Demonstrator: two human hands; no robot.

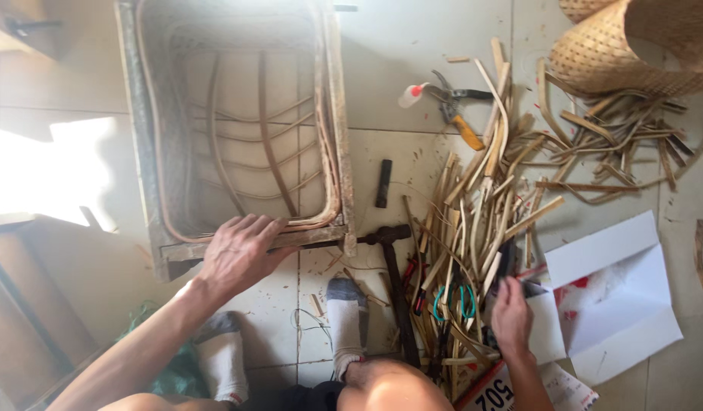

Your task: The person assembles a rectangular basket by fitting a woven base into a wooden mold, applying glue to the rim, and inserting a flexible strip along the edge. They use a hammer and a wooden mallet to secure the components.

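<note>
My left hand point(241, 251) rests palm down on the near edge of a worn wooden chair frame point(150, 152) lying on the tiled floor; its fingers are spread and curl slightly over the rail. My right hand point(511, 316) reaches into a pile of rattan strips point(473, 221), fingers down among tools beside teal-handled pliers point(452, 301). Whether it grips anything is hidden. A hammer point(393, 266) lies between my hands, its head near the frame's corner.
Cutters with a yellow handle point(458, 114) and a small white bottle point(412, 95) lie further away. A woven basket point(633, 46) sits top right, white paper sheets point(625, 304) at right. My socked feet point(348, 316) are below the frame.
</note>
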